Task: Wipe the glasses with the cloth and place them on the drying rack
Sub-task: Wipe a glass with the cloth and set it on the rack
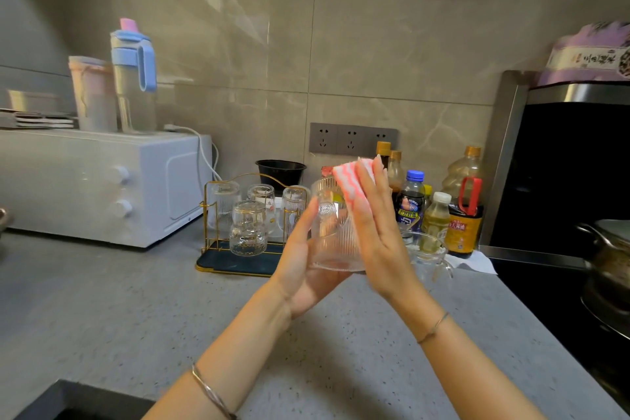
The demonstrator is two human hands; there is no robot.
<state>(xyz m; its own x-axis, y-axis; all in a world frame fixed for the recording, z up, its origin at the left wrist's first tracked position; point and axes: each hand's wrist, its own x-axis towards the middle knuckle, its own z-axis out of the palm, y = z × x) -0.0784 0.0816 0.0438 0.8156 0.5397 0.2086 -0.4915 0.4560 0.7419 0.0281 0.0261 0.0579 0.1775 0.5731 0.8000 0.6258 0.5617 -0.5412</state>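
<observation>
1. The left hand (303, 259) is pressing against the left side of a ribbed glass (332, 235), with its fingers lying straight up the wall and its palm at the lower end.
2. The right hand (378, 232) is pressing a pink-and-white cloth (351, 181) flat against the opposite side of the glass, its fingers also straight.
3. The glass is being held between the two palms, above the countertop (136, 300).
4. The drying rack (235, 262) is standing just left of the left hand's fingers and beyond them, carrying four upturned glasses (248, 228).
5. A glass mug (429, 256) is sitting just right of the right hand, with bottles (410, 201) standing behind it.
</observation>
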